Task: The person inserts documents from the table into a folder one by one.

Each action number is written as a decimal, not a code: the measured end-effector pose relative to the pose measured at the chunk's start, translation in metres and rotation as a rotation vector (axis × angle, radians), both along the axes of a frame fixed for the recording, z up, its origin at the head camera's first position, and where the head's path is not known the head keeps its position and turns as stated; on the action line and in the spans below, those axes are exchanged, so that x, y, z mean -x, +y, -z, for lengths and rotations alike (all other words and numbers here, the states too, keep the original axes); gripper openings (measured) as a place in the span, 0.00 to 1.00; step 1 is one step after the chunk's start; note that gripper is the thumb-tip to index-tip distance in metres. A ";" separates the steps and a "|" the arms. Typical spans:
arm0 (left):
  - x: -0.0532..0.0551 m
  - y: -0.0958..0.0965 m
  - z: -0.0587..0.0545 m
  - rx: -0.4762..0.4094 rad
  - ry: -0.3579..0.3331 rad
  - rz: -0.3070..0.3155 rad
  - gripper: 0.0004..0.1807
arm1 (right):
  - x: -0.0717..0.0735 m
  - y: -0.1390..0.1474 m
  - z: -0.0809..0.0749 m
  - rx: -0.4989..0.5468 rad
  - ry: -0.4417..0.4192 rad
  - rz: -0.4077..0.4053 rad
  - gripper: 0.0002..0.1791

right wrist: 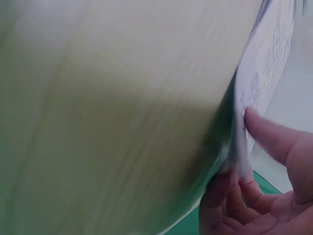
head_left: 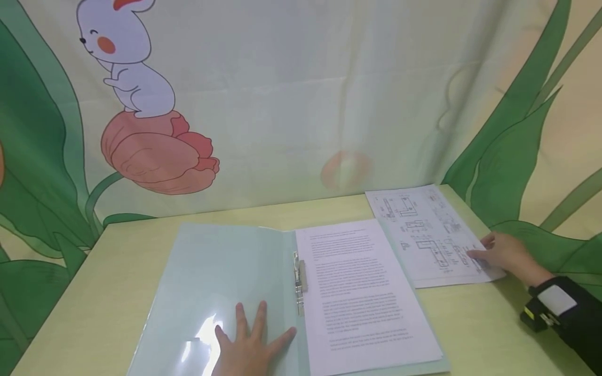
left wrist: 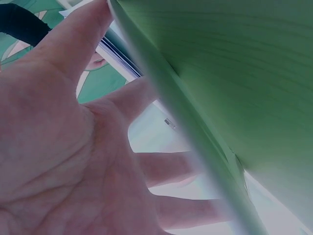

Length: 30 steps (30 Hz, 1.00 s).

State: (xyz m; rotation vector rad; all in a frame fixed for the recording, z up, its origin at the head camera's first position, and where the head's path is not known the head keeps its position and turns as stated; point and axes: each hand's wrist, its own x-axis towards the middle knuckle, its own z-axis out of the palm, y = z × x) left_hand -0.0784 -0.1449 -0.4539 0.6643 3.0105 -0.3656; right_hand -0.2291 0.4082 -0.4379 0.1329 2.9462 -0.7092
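Observation:
A pale blue-green folder [head_left: 211, 271] lies open on the table, its metal clip [head_left: 298, 287] along the spine. Printed text pages [head_left: 357, 297] lie on its right half. My left hand [head_left: 244, 350] rests on the left cover with fingers spread; the left wrist view shows its palm [left wrist: 73, 147] close by the folder's edge [left wrist: 181, 112]. To the right, my right hand [head_left: 508, 256] pinches the near right corner of the sheets with technical drawings [head_left: 423, 235]. In the right wrist view, the thumb [right wrist: 274, 132] lies on the printed face and the other fingers curl beneath the edge.
Light wood-grain table [head_left: 80, 313] surrounds the folder. Behind it hangs a curtain [head_left: 282, 104] printed with a rabbit, a flower and green leaves. The drawings' left side reaches the folder's right edge. A black strap with a small device [head_left: 541, 313] sits on the right wrist.

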 end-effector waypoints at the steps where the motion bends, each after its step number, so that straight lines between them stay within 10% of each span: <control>1: 0.000 0.000 0.000 -0.001 0.004 0.004 0.48 | 0.000 0.001 0.000 0.005 0.010 0.005 0.30; 30: 0.000 0.001 -0.006 0.032 -0.020 0.000 0.48 | -0.008 0.006 -0.003 0.014 0.123 0.074 0.24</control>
